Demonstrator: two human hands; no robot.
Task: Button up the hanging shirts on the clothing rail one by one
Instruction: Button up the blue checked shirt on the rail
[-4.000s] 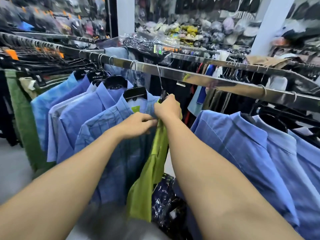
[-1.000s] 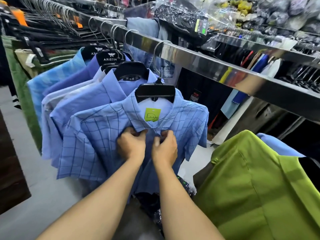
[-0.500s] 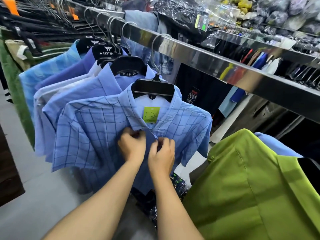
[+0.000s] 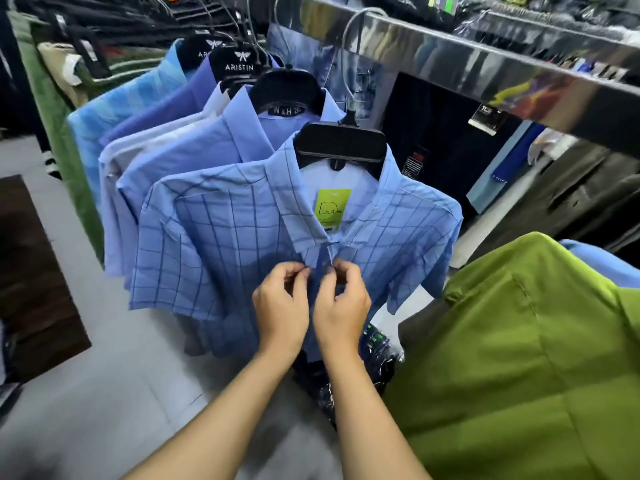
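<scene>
A light-blue checked short-sleeved shirt (image 4: 214,244) hangs on a black hanger (image 4: 341,143) from the shiny metal rail (image 4: 485,64), with a lime-green tag (image 4: 331,209) inside its collar. My left hand (image 4: 280,306) pinches the left edge of the front placket just below the collar. My right hand (image 4: 341,306) pinches the right edge beside it. The two hands nearly touch at the shirt's centre line. The button between the fingertips is hidden.
Several more blue shirts (image 4: 194,147) hang behind on black hangers to the left, then green garments (image 4: 59,133). A lime-green shirt (image 4: 519,358) hangs close at the right. Plastic-wrapped dark goods (image 4: 363,375) lie on the grey floor (image 4: 104,393) below.
Four seconds ago my hands were on the lime-green shirt; now they work on the checked shirt. Over the last second both hands slid slightly down the placket, and the view moved closer.
</scene>
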